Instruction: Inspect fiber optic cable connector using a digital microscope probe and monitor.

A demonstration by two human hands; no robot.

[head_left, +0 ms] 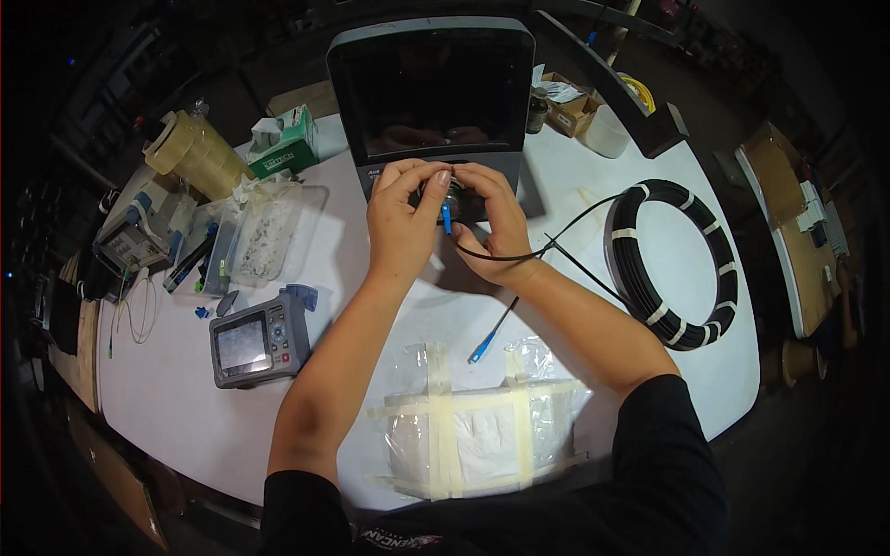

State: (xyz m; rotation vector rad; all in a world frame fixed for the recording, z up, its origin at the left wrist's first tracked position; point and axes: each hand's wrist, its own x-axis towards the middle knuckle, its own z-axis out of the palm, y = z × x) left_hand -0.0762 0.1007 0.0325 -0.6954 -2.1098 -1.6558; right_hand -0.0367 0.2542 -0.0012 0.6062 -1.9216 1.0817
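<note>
My left hand [403,221] and my right hand [501,221] are raised in front of a dark screen unit [431,93], fingers curled and fingertips meeting. Between the thumbs a blue fiber-optic connector [446,219] hangs, its upper end hidden by my left thumb and fingers. From its lower end a black cable [491,256] curves across my right palm toward the coil [640,278]. What my right fingertips pinch is hidden. Behind the hands is a round lens-like part [452,198] of the unit. The cable's other blue connector [480,350] dangles below my right forearm.
A grey handheld tester [252,345] lies left of my left forearm. Beyond it are a clear plastic box [278,232], tape rolls [195,153] and a green tissue box [287,144]. A taped white pad [482,440] lies nearest me. A white cup [607,132] stands far right.
</note>
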